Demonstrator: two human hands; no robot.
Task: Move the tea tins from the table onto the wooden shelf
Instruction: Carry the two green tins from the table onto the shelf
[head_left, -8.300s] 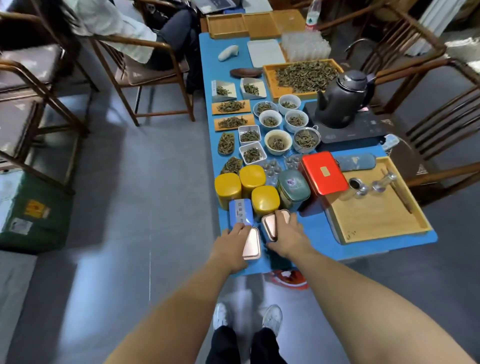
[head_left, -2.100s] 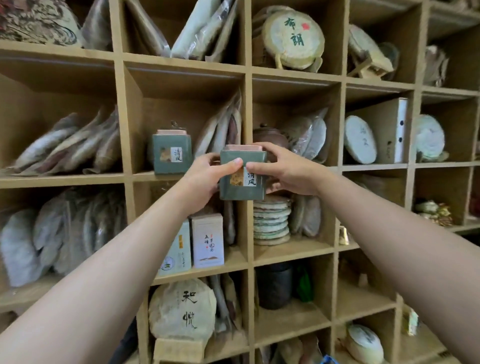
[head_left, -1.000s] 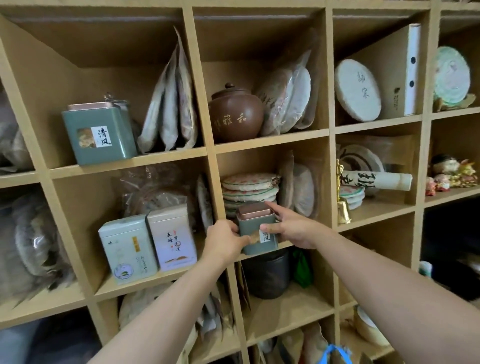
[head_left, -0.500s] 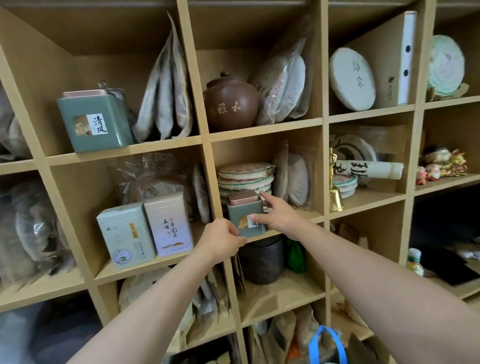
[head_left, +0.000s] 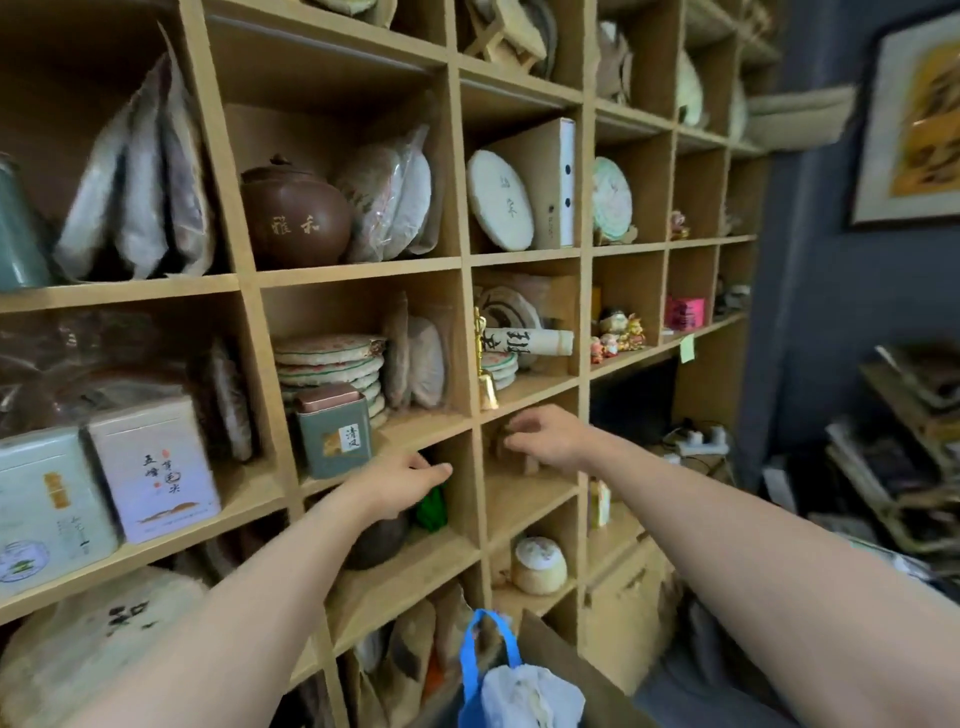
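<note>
A grey-green tea tin (head_left: 335, 434) with a copper lid and a white label stands upright on the wooden shelf (head_left: 415, 428), in front of a stack of tea cakes. A second tin of the same kind (head_left: 15, 234) shows at the far left edge, one compartment higher. My left hand (head_left: 402, 486) hovers just below and right of the placed tin, fingers loosely apart, holding nothing. My right hand (head_left: 548, 439) is further right, in front of the neighbouring compartment, fingers curled and holding nothing.
Two pale square tea boxes (head_left: 104, 478) stand in the compartment to the left. A brown clay jar (head_left: 293, 218) sits above the tin. A gold bell (head_left: 485, 382) stands beside the divider. A blue-handled bag (head_left: 498, 675) lies below. Cluttered racks are at the right.
Both hands have let go of the tin, which now stands on the shelf. The hands have drawn back down and to the right, and the view has swung right.
</note>
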